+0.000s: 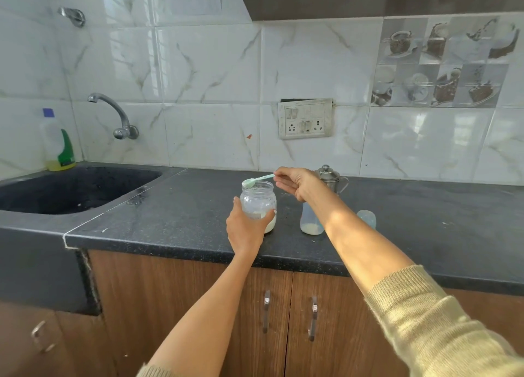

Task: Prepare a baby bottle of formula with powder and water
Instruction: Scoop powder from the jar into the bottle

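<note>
While your left hand (246, 227) grips the jar (258, 203), your right hand (295, 182) pinches the loaded scoop (256, 180); tilt it and powder misses the bottle (311, 218).

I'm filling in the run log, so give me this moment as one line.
left hand holds powder jar | right hand pinches scoop over jar mouth | baby bottle open, powder inside | water not yet added

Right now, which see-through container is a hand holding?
The wide glass jar, gripped by the left hand. The slimmer baby bottle stands to its right, untouched.
</note>
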### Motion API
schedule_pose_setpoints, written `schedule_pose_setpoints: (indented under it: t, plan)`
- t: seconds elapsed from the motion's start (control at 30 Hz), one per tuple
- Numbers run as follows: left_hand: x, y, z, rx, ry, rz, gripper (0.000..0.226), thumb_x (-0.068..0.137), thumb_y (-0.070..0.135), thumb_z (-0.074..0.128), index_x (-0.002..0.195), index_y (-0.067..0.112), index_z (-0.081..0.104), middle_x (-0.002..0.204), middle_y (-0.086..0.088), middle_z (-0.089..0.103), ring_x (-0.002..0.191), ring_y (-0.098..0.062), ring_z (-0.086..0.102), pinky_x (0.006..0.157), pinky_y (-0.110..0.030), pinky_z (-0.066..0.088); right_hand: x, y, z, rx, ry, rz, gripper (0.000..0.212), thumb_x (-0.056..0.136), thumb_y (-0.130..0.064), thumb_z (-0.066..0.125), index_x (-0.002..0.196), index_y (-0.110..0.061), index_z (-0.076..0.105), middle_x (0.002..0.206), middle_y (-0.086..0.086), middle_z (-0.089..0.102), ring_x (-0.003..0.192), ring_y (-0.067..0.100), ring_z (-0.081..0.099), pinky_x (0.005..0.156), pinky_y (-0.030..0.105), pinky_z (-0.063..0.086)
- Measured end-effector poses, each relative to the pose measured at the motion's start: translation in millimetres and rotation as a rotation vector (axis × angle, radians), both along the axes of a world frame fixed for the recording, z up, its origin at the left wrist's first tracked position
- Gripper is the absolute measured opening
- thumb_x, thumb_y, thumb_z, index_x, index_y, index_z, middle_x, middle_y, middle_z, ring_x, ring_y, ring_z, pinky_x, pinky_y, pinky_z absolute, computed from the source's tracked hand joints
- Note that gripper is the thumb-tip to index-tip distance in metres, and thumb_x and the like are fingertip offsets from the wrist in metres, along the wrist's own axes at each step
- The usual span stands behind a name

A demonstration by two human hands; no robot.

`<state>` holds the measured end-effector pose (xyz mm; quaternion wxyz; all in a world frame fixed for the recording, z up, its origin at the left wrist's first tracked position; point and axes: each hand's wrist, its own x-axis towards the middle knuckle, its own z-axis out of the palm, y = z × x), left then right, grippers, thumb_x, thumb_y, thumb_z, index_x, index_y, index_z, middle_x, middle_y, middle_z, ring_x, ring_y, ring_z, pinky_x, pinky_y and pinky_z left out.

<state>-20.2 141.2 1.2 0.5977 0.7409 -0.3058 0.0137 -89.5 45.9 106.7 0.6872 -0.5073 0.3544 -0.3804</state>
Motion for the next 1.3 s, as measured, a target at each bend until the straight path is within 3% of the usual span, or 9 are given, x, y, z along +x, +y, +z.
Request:
schedule_pose_setpoints:
  t: [0.17,0.3,0.43,0.77,0.93,1.0,1.07,1.2,1.3]
  plan:
    - [0,-2,-3,-0.009,-0.013,0.014,0.098,0.067,0.048,0.077,0.144,0.013,0.028,0.138,-0.008,0.050,0.129,-0.026,0.044,0.102,-0.038,0.039,-2,-9,-2,0.012,0.021,-0.018,0.008,0.077,0.001,0.072,0.077,0.000,0.064,0.045,0.004,0.065,0.039,0.009,0.064,0.041,0.021,0.054]
    - [-1,-3,-4,-0.007,-0.031,0.022,0.096,0.068,0.048,0.077,0.143,0.013,0.029,0.136,-0.007,0.052,0.127,-0.027,0.046,0.100,-0.038,0.041,-3,-10,-5,-0.010,0.046,0.035,0.014,0.083,-0.002,0.068,0.071,-0.005,0.061,0.040,-0.002,0.062,0.035,0.004,0.060,0.066,0.020,0.056]
    - [-2,-3,-4,-0.006,-0.034,0.025,0.097,0.069,0.048,0.076,0.144,0.012,0.028,0.137,-0.008,0.051,0.128,-0.027,0.044,0.100,-0.039,0.040,2,-7,-10,-0.023,0.077,0.074,0.015,0.083,-0.002,0.068,0.071,-0.004,0.059,0.038,-0.003,0.061,0.034,0.003,0.059,0.046,0.016,0.052]
    - [-36,-8,22,-0.156,-0.189,0.042,0.109,0.071,0.052,0.072,0.149,0.014,0.006,0.157,0.000,0.015,0.143,-0.024,0.018,0.107,-0.040,0.034,-32,-24,2,-0.011,0.005,0.006,0.011,0.077,0.000,0.074,0.078,-0.001,0.063,0.046,0.002,0.066,0.040,0.008,0.064,0.045,0.019,0.056]
    - [-80,-25,45,-0.208,-0.326,-0.123,0.106,0.073,0.050,0.071,0.149,0.014,0.006,0.157,0.003,0.013,0.143,-0.021,0.019,0.108,-0.034,0.033,-76,-40,16,-0.040,-0.025,-0.130,0.033,0.070,-0.003,0.080,0.100,0.003,0.067,0.073,0.011,0.072,0.059,0.015,0.069,0.043,0.020,0.054]
    - [-93,-33,46,-0.189,-0.327,-0.184,0.107,0.073,0.050,0.072,0.149,0.014,0.005,0.157,0.002,0.013,0.143,-0.024,0.020,0.107,-0.034,0.033,-93,-47,18,-0.049,-0.019,-0.161,0.035,0.071,-0.005,0.079,0.103,0.004,0.067,0.100,0.016,0.071,0.072,0.018,0.069,0.051,0.021,0.057]
    - [-100,-40,42,-0.161,-0.258,-0.233,0.109,0.071,0.050,0.073,0.149,0.014,0.005,0.157,0.000,0.014,0.142,-0.023,0.022,0.108,-0.033,0.030,-107,-53,16,-0.053,0.011,-0.192,0.026,0.075,-0.008,0.077,0.094,0.002,0.065,0.115,0.016,0.066,0.096,0.024,0.068,0.074,0.026,0.058]
    - [-101,-54,31,-0.152,-0.037,-0.246,0.113,0.067,0.048,0.077,0.149,0.012,0.008,0.154,-0.005,0.025,0.139,-0.021,0.028,0.111,-0.032,0.026,-122,-75,3,-0.023,0.067,-0.271,0.058,0.074,-0.018,0.079,0.123,0.003,0.055,0.127,0.016,0.061,0.115,0.028,0.060,0.089,0.033,0.051]
    - [-94,-65,26,-0.109,0.039,-0.262,0.114,0.065,0.043,0.081,0.149,0.011,0.010,0.152,-0.008,0.029,0.139,-0.023,0.029,0.111,-0.037,0.027,-122,-93,-6,0.000,0.097,-0.286,0.065,0.073,-0.022,0.080,0.127,0.001,0.052,0.132,0.015,0.057,0.120,0.027,0.056,0.098,0.035,0.047]
